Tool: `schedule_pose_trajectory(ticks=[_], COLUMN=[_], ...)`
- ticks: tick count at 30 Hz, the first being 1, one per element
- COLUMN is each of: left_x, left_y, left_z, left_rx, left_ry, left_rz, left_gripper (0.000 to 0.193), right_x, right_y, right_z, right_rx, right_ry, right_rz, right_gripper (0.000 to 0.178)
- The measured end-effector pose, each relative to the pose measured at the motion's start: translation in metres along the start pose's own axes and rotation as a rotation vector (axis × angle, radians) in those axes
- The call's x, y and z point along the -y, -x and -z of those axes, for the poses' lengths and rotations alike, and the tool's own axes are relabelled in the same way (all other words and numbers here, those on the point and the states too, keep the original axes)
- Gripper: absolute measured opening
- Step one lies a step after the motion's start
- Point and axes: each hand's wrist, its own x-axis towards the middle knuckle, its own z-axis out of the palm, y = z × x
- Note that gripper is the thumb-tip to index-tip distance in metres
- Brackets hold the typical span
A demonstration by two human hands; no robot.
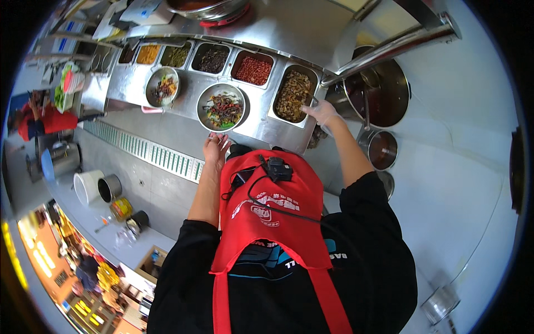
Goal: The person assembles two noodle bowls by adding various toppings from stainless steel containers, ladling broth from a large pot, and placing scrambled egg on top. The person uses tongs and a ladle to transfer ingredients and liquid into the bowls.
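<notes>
Head view: pinching a thin utensil with the thumb and fingers of the right hand, clad in a clear glove, at the right edge of a steel tray of chopped brown food. Reaching up with the left hand to the near rim of a bowl of mixed food, fingers bent; cannot tell whether gripping that rim or merely touching it. Can see a second bowl of food farther out and to the left of the left hand. Can see red pieces in a tray up and to the left of the right hand, then dark food farther left. To the right of the right hand, can make out a large pot and, nearer, a smaller pot.
</notes>
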Motion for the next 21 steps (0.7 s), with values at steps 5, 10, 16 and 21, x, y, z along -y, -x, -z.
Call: schedule_pose_trajectory(ticks=[5, 10, 16, 21], left_x=[0.020, 0.036, 0.045, 0.053], left_y=[0.021, 0.032, 0.046, 0.055], left_z=[-0.008, -0.014, -0.018, -0.017], left_rx=[-0.050, -0.085, -0.090, -0.071], left_ry=[-0.021, -0.009, -0.035, -0.071], left_rz=[-0.002, -0.004, -0.013, 0.016], left_gripper=[0.021, 0.027, 0.028, 0.031], right_x=[0.046, 0.057, 0.039, 0.020], right_y=[-0.013, -0.041, -0.054, -0.054], right_z=[-0.002, -0.002, -0.007, -0.025], right_rx=[-0.082, 0.014, 0.140, 0.131], right_ry=[0.474, 0.709, 0.691, 0.418], right_rz=[0.072, 0.131, 0.149, 0.141], right_gripper=[0.062, 0.067, 0.053, 0.052])
